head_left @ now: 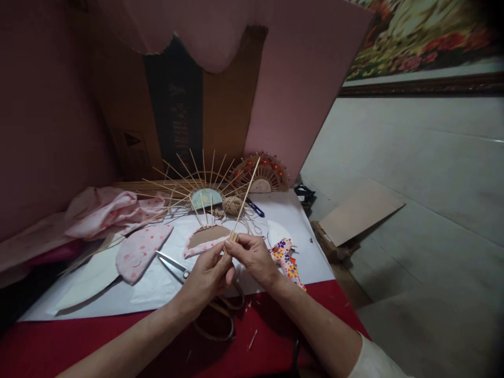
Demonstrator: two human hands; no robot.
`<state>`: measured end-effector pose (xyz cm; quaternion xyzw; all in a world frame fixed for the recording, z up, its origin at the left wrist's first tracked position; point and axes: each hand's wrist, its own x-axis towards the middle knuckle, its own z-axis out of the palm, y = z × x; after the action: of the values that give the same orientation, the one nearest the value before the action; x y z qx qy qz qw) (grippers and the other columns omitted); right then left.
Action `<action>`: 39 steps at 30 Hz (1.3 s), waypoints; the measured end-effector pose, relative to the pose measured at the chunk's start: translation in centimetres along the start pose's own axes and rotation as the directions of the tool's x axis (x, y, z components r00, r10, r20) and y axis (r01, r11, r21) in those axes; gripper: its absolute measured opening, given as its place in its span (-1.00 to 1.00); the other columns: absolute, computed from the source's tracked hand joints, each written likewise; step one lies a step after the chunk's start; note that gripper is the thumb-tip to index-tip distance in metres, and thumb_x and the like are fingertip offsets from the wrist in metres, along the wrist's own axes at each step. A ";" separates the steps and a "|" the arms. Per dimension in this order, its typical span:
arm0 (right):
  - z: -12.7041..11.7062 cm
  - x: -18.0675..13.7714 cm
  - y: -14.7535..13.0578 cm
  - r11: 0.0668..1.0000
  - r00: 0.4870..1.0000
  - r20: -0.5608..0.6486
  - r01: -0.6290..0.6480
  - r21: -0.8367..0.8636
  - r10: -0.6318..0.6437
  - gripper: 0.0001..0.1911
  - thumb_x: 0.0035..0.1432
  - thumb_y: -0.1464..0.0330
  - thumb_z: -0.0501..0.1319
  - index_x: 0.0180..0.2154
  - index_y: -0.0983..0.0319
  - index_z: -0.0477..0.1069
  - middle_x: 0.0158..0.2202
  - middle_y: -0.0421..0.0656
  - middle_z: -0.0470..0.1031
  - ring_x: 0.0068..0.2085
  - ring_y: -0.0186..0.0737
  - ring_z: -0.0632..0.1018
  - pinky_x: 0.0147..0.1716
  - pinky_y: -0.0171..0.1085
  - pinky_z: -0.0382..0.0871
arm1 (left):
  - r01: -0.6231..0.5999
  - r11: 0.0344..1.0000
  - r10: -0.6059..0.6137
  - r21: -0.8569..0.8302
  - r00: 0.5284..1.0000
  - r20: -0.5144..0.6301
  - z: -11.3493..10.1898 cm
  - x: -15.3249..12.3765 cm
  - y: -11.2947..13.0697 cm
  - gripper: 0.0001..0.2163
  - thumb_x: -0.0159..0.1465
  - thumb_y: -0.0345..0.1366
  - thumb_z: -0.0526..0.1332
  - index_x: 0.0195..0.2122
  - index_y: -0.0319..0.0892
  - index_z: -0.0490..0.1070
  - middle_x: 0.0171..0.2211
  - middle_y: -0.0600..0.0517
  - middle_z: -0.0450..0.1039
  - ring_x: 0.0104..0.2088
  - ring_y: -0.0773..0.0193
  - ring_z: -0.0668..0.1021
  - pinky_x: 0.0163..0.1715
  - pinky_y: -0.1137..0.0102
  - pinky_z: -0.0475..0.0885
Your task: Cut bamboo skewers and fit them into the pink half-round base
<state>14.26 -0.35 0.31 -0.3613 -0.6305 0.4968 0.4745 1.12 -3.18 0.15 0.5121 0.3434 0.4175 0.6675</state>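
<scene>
Your left hand and right hand pinch bamboo skewers just beside the half-round card; few spokes set, most seemingly left.

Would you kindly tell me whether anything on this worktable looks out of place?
Only small things: the scissors lie open beneath the left hand and right hand, which pinch the skewers, and stick offcuts litter the red cloth.

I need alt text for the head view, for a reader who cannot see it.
The left hand and the right hand together pinch thin wooden sticks above a half-round piece on white paper. Scissors lie beneath the left hand, and a flowered glue gun lies by the right hand.
</scene>
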 end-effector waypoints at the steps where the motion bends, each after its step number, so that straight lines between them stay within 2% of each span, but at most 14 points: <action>1: 0.0 0.0 0.0 1.000 1.000 -0.005 0.005 -0.010 -0.005 -0.69 0.11 0.19 0.20 -0.51 0.30 0.37 -0.55 -0.25 0.30 -0.48 -0.38 0.31 -0.47 -0.38 0.20 | -0.004 1.000 0.004 0.003 1.000 -0.004 0.0 0.0 -0.2 -0.73 0.25 -0.04 0.08 -0.25 -0.17 0.24 -0.69 0.23 0.18 -0.75 0.55 0.05 -0.77 0.61 -0.05; 4: -0.1 0.0 -0.1 1.000 1.000 -0.023 0.018 -0.007 -0.018 -0.70 0.10 0.18 0.21 -0.49 0.29 0.36 -0.55 -0.27 0.29 -0.51 -0.41 0.28 -0.51 -0.40 0.17 | -0.015 0.999 0.015 0.035 1.000 0.003 -0.2 0.1 -0.4 -0.73 0.25 -0.05 0.08 -0.24 -0.17 0.22 -0.71 0.26 0.11 -0.74 0.54 0.03 -0.76 0.60 -0.07; 8: -0.5 0.2 -0.5 0.996 0.999 -0.037 -0.021 0.088 0.025 -0.68 0.07 0.16 0.24 -0.52 0.26 0.30 -0.64 -0.34 0.18 -0.62 -0.47 0.17 -0.63 -0.42 0.07 | -0.027 0.995 0.024 0.100 0.999 0.025 -0.4 0.1 -0.2 -0.74 0.26 -0.06 0.07 -0.25 -0.18 0.23 -0.72 0.26 0.09 -0.74 0.52 0.04 -0.76 0.58 -0.06; 12: -1.0 0.3 -0.7 0.992 0.997 -0.030 -0.066 0.112 0.070 -0.68 0.05 0.16 0.24 -0.53 0.27 0.31 -0.66 -0.31 0.27 -0.67 -0.49 0.16 -0.69 -0.42 0.02 | 0.022 0.988 -0.027 0.151 0.999 0.032 -0.3 0.1 0.0 -0.71 0.25 -0.04 0.07 -0.36 -0.20 0.26 -0.73 0.23 0.09 -0.75 0.52 0.05 -0.76 0.56 -0.10; 17: -0.8 0.0 -0.8 0.999 1.000 -0.011 -0.022 0.049 0.022 -0.68 0.06 0.19 0.25 -0.56 0.30 0.37 -0.65 -0.28 0.31 -0.60 -0.45 0.27 -0.60 -0.41 0.13 | 0.054 0.998 -0.055 0.013 0.997 0.057 -0.2 0.1 -0.1 -0.73 0.24 -0.06 0.09 -0.38 -0.18 0.24 -0.68 0.20 0.18 -0.73 0.53 0.03 -0.74 0.55 -0.09; 23: -0.3 0.0 -0.1 0.997 1.000 -0.014 0.003 0.077 -0.002 -0.67 0.07 0.19 0.24 -0.58 0.29 0.36 -0.64 -0.26 0.32 -0.56 -0.42 0.32 -0.53 -0.39 0.20 | 0.073 0.997 -0.073 0.020 0.997 -0.008 -0.5 0.2 -0.6 -0.71 0.25 -0.04 0.07 -0.41 -0.20 0.27 -0.72 0.24 0.03 -0.74 0.53 0.00 -0.75 0.56 -0.14; 27: -0.6 0.2 0.6 0.994 0.998 -0.021 -0.050 0.095 0.052 -0.59 0.13 0.08 0.15 -0.50 0.30 0.37 -0.63 -0.28 0.30 -0.66 -0.48 0.22 -0.66 -0.41 0.08 | 0.134 0.985 -0.138 -0.112 0.990 -0.031 -0.6 0.3 0.0 -0.74 0.25 -0.10 0.09 -0.41 -0.20 0.27 -0.72 0.24 0.03 -0.74 0.54 -0.02 -0.77 0.59 -0.13; 30: -0.7 0.0 0.9 0.992 0.995 -0.056 -0.072 0.107 0.079 -0.55 0.18 0.03 0.06 -0.36 0.30 0.40 -0.58 -0.27 0.32 -0.69 -0.49 0.19 -0.71 -0.41 0.01 | 0.127 0.963 -0.150 -0.236 0.985 -0.083 -1.0 0.5 1.2 -0.81 0.27 -0.23 0.09 -0.42 -0.22 0.27 -0.72 0.24 0.02 -0.73 0.54 -0.01 -0.77 0.62 -0.03; 32: -0.5 -0.4 0.9 0.999 0.997 -0.055 -0.048 0.008 0.049 -0.57 0.20 0.06 0.05 -0.35 0.29 0.42 -0.56 -0.26 0.32 -0.65 -0.47 0.23 -0.67 -0.41 0.07 | 0.089 0.950 -0.137 -0.300 0.980 -0.142 -1.6 0.8 2.1 -0.86 0.27 -0.33 0.08 -0.42 -0.25 0.28 -0.71 0.24 0.00 -0.72 0.55 0.00 -0.76 0.64 -0.01; 34: 0.0 -1.0 0.7 0.987 1.000 -0.002 0.007 -0.161 -0.008 -0.61 0.23 0.13 0.05 -0.41 0.29 0.42 -0.58 -0.25 0.32 -0.59 -0.43 0.28 -0.60 -0.40 0.13 | 0.050 0.921 -0.132 -0.386 0.973 -0.189 -2.4 1.0 2.8 -0.87 0.27 -0.42 0.04 -0.42 -0.27 0.27 -0.70 0.23 0.01 -0.73 0.56 0.02 -0.77 0.66 -0.02; 36: 0.5 -1.5 0.3 0.939 0.992 0.095 0.113 -0.324 -0.086 -0.65 0.25 0.22 0.06 -0.47 0.28 0.40 -0.59 -0.25 0.31 -0.54 -0.40 0.30 -0.54 -0.39 0.16 | 0.018 0.877 -0.135 -0.481 0.968 -0.211 -3.0 1.1 3.2 -0.86 0.28 -0.47 0.00 -0.42 -0.27 0.26 -0.69 0.22 0.03 -0.74 0.56 0.05 -0.78 0.66 -0.03; 39: 1.2 -2.1 -0.2 0.823 0.942 0.243 0.322 -0.467 -0.231 -0.74 0.22 0.33 0.12 -0.49 0.28 0.39 -0.56 -0.23 0.34 -0.50 -0.38 0.33 -0.47 -0.38 0.18 | 0.005 0.810 -0.150 -0.587 0.969 -0.198 -3.5 1.1 3.4 -0.83 0.29 -0.53 -0.04 -0.43 -0.27 0.23 -0.69 0.22 0.02 -0.75 0.56 0.08 -0.80 0.66 -0.02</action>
<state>13.76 -2.62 -0.08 -0.3310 -0.8225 0.2717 0.3743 -2.26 -0.34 2.61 0.2158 0.2963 0.5323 0.7631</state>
